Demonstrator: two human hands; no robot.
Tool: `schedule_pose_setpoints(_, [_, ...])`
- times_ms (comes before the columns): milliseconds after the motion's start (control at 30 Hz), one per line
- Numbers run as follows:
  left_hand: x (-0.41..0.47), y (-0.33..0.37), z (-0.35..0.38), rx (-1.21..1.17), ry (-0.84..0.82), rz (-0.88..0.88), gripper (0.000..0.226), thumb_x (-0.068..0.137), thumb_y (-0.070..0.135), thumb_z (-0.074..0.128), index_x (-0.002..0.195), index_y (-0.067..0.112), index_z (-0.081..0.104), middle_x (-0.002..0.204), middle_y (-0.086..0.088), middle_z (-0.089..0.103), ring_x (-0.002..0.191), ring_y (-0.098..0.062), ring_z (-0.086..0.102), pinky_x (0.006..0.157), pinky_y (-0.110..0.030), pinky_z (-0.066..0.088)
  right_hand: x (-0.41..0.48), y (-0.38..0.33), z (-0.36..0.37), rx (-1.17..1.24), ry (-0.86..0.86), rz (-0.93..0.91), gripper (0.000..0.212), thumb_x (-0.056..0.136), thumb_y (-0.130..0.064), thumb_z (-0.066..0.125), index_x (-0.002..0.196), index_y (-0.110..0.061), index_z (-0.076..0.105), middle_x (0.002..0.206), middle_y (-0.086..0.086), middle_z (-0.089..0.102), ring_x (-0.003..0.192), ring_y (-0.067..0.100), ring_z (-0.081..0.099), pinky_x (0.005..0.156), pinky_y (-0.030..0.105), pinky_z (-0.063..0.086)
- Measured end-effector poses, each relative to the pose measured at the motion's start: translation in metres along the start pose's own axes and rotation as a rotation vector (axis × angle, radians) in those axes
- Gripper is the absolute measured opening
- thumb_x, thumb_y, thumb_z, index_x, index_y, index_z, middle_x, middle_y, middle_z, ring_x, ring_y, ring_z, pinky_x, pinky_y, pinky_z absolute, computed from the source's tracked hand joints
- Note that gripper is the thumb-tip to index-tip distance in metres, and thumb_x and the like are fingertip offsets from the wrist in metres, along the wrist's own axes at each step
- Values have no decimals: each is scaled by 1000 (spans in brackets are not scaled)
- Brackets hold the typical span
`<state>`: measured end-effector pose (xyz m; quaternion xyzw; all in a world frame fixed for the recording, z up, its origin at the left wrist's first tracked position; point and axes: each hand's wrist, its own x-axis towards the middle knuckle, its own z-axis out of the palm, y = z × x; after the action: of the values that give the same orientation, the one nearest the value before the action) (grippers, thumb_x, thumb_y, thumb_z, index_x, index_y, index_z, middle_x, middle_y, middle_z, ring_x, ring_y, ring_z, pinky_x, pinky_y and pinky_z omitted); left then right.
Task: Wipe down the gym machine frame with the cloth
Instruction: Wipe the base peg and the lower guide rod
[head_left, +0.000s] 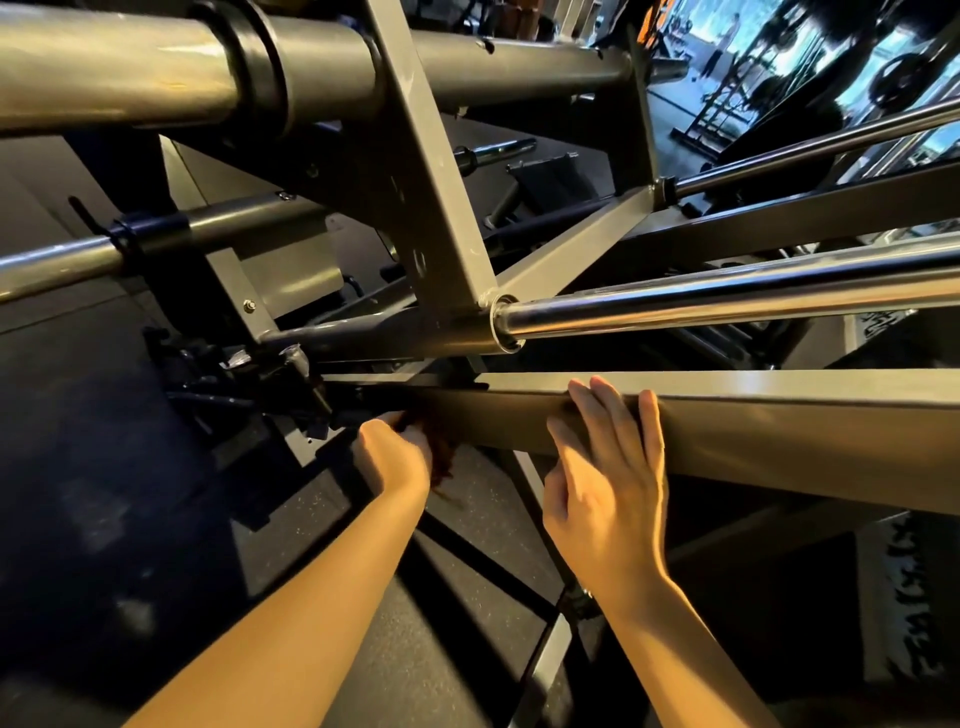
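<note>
The cloth (445, 457), a dark reddish bundle, is held in the left hand (395, 454) against the near face of the grey frame beam (779, 447). It sits at the beam's left end, where the beam meets a dark cluster of fittings. Only part of the cloth is seen, past the knuckles and below the hand. The left fingers are curled round it, though their tips are hidden.

The right hand (608, 478) is laid on the same beam further to the right, apart from the cloth. Its fingers (605, 410) are stretched nearly straight over the top edge, the thumb is set against the near face, and nothing is held in it. It is judged to serve as a brace.

The beam's long axis runs from the left hand out to the right edge of the view, passing under the right hand. Nearly the whole length of the beam lies to the right of the cloth. The next stroke is therefore expected to be drawn rightward along that axis by the left hand. The right hand lies across that path and would have to be lifted or slid along. A chrome bar (727, 296) runs above the beam, apart from both hands.
</note>
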<state>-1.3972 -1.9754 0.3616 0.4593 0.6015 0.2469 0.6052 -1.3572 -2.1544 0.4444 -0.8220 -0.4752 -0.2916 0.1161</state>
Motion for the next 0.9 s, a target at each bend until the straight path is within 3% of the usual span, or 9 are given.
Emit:
schedule_pose_setpoints(67, [3,1,0,7,6,-42,30,99,7,60,128,9,67,128,-13,65,121,-29,62,97,-41,51,0,-1,0,0,-4,4,34,89,-19,49,110,-10,74,144,13,58,144,32,44,124,59,20])
schedule_pose_setpoints(233, [-19,-7,3,-67,-140,-123,27,99,9,62,126,13,65,118,-4,63,112,-20,59,93,-33,43,0,0,3,23,43,-4,31,88,-18,51,107,-10,75,144,14,58,143,33,45,123,59,22])
schedule_pose_setpoints(433, [11,0,-1,31,-20,-39,30,98,9,63,127,9,68,125,-15,69,117,-30,65,95,-36,52,0,1,6,-25,39,-23,31,88,-15,50,104,-9,76,142,14,59,142,33,46,125,55,17])
schedule_pose_setpoints(667, [-23,14,1,-117,-98,-74,34,100,10,61,134,13,60,135,-9,59,127,-29,55,103,-39,44,2,-1,0,15,17,-14,26,85,-14,56,103,-11,75,142,13,59,143,29,43,128,48,8])
schedule_pose_setpoints(767, [-51,22,-7,-101,-222,33,32,101,11,61,133,14,60,122,-1,63,113,-18,58,95,-32,43,1,-2,-3,16,-11,-7,28,85,-14,56,103,-10,76,142,14,60,144,29,44,128,49,11])
schedule_pose_setpoints(833, [-59,27,-12,-30,-358,133,17,99,14,65,115,16,69,103,8,67,96,-9,61,87,-26,46,1,-2,-6,27,-18,-2,31,87,-17,51,105,-11,76,142,13,60,144,28,44,127,50,13])
schedule_pose_setpoints(900, [-63,37,-21,45,-456,218,9,96,13,69,100,19,75,92,7,72,89,-7,65,70,-20,49,3,-4,-9,53,-27,20,35,88,-21,48,106,-13,77,140,10,62,143,25,46,126,52,17])
